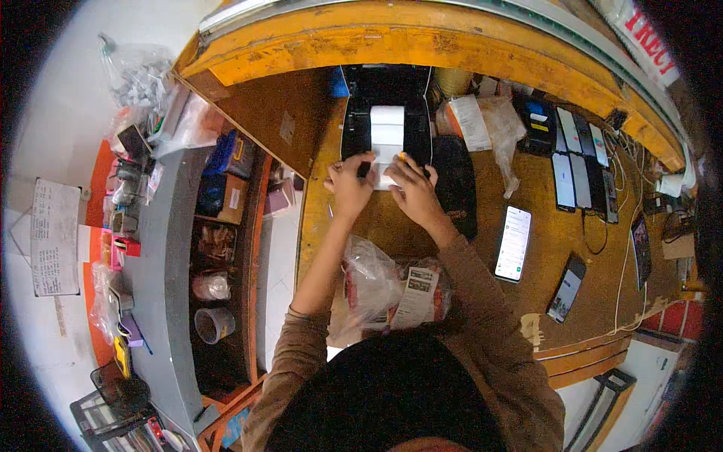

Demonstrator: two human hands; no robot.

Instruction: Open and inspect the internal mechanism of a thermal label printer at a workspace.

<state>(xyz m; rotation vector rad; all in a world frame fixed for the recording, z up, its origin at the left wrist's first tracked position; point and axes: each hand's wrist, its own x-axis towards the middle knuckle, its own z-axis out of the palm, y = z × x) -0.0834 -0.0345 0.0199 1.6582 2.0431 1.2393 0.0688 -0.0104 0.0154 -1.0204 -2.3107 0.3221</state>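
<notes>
Both hands work at the printer (386,113) by the counter's (542,248) far edge. The left hand (350,184) pinches a small dark piece; the right hand (410,188) grips the white label (386,139) at the outlet. Step in hand, by judgement: removing the label. Next move calls for 1 clean, square pull.

Lit phone (514,242), tape roll (215,325)

Counter: worn wooden desk (392,226) with a raised yellow-orange ledge (422,45) along its far side.
Left: grey shelf unit (162,248), cluttered.
Floor: pale tiles (279,248).
Wall: white (60,113).
Light: even, soft.
</notes>
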